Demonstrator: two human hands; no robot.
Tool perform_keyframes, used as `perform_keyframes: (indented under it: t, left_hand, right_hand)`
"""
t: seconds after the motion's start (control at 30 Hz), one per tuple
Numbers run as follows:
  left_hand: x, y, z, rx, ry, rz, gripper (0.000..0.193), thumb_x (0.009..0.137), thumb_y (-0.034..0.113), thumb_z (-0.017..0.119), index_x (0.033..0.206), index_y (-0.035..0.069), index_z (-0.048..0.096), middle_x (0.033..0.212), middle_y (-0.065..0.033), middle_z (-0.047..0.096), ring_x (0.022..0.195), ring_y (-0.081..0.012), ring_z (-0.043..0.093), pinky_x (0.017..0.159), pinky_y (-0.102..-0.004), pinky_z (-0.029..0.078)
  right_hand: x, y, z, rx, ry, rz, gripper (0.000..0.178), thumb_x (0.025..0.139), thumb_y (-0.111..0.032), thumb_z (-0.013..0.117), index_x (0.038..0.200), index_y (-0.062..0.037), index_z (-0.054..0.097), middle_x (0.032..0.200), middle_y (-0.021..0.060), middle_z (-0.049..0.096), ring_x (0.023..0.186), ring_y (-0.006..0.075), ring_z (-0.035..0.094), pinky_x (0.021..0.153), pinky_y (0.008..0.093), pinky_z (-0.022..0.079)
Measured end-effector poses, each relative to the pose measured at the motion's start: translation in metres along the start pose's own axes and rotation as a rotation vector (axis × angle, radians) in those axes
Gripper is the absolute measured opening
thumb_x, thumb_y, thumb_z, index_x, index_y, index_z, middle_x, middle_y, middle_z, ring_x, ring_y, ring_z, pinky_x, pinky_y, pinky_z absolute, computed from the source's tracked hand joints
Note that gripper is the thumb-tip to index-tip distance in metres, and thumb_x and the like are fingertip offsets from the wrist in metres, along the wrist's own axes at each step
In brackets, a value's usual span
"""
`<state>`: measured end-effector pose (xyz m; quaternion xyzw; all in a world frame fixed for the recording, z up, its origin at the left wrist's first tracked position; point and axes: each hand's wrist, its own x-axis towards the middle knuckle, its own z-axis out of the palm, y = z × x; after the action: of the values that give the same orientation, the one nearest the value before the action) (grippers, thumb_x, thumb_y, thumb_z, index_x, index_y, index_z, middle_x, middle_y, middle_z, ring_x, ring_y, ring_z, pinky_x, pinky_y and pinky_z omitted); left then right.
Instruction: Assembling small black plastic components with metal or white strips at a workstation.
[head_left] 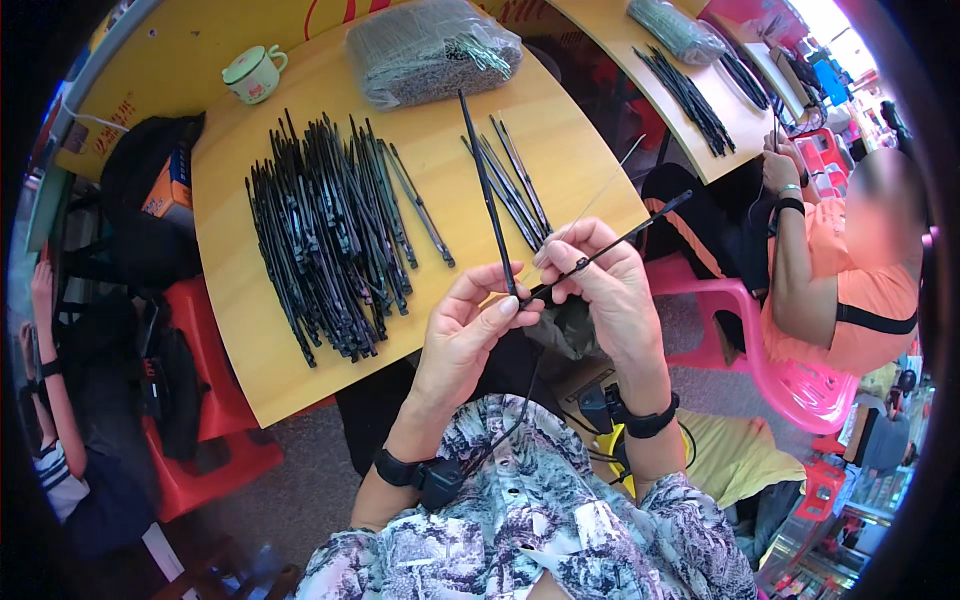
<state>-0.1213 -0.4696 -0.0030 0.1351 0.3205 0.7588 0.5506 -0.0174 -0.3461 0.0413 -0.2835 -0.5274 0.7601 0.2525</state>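
My left hand (465, 335) pinches the lower end of a slim black rod (487, 195), which points up and away over the table. Between the thumb and fingers of my right hand (608, 285) is a second black rod (640, 222), slanting up to the right. The two rods meet at my left fingertips; I cannot tell whether they are joined. A thin pale wire or thread (610, 178) rises from my right fingertips. Just beyond my hands lie several loose black rods (508, 180). Farther left, a big pile of similar black rods (325, 230) covers part of the table.
The yellow wooden table (420, 130) carries a wrapped plastic bundle (430, 55) and a lidded cup (252, 75). Red chairs (215, 400) stand at left. Another person (830, 260) sits on a pink chair (790, 385) at right, by a second table (600, 25) with more rods.
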Motion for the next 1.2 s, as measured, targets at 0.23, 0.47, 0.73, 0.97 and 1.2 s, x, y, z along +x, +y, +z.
perform_keyframes:
  t: [0.23,0.47,0.73,0.97,1.2]
  left_hand:
    - [-0.005,-0.003,0.002,0.038,-0.04,0.016,0.03,0.088,0.006,0.054,0.117,0.0,0.048,0.103,-0.0088,0.056,0.091,-0.0169,0.061,0.083,-0.0278,0.05]
    - [-0.005,-0.003,0.001,0.004,-0.03,-0.018,0.03,0.088,0.006,0.054,0.117,0.0,0.048,0.103,-0.0085,0.056,0.09,-0.0164,0.061,0.083,-0.0273,0.05]
    - [-0.006,-0.003,0.002,-0.007,-0.026,-0.021,0.029,0.088,0.005,0.053,0.117,0.0,0.047,0.102,-0.0084,0.056,0.091,-0.017,0.061,0.082,-0.0276,0.051]
    - [-0.005,-0.003,0.009,-0.044,-0.008,-0.009,0.03,0.086,0.002,0.054,0.115,0.0,0.048,0.098,-0.0092,0.057,0.087,-0.0177,0.061,0.078,-0.0256,0.052]
    - [-0.005,-0.005,0.003,-0.106,-0.055,-0.046,0.031,0.087,0.003,0.052,0.118,0.001,0.048,0.1,-0.0084,0.057,0.091,-0.0179,0.061,0.082,-0.0264,0.051]
  right_hand:
    - [-0.007,0.01,-0.002,0.109,-0.014,0.021,0.014,0.088,-0.013,0.057,0.096,-0.001,0.055,0.083,0.0062,0.062,0.068,0.0065,0.058,0.056,0.0166,0.047]
    - [-0.007,0.008,-0.001,0.143,-0.028,0.04,0.014,0.088,-0.012,0.057,0.096,-0.001,0.054,0.083,0.0064,0.061,0.067,0.0067,0.058,0.055,0.0168,0.047]
    - [-0.006,0.012,-0.002,0.205,-0.039,0.069,0.012,0.088,-0.012,0.057,0.095,-0.0021,0.054,0.081,0.0056,0.06,0.063,0.0063,0.056,0.054,0.0169,0.047]
    - [-0.005,0.016,-0.006,0.295,-0.037,0.136,0.012,0.088,-0.012,0.057,0.096,-0.0026,0.054,0.081,0.0053,0.06,0.063,0.0064,0.056,0.054,0.0169,0.047]
    - [-0.005,0.016,-0.005,0.278,-0.055,0.088,0.011,0.089,-0.012,0.056,0.095,-0.0029,0.053,0.083,0.0047,0.059,0.066,0.0058,0.055,0.056,0.0171,0.046]
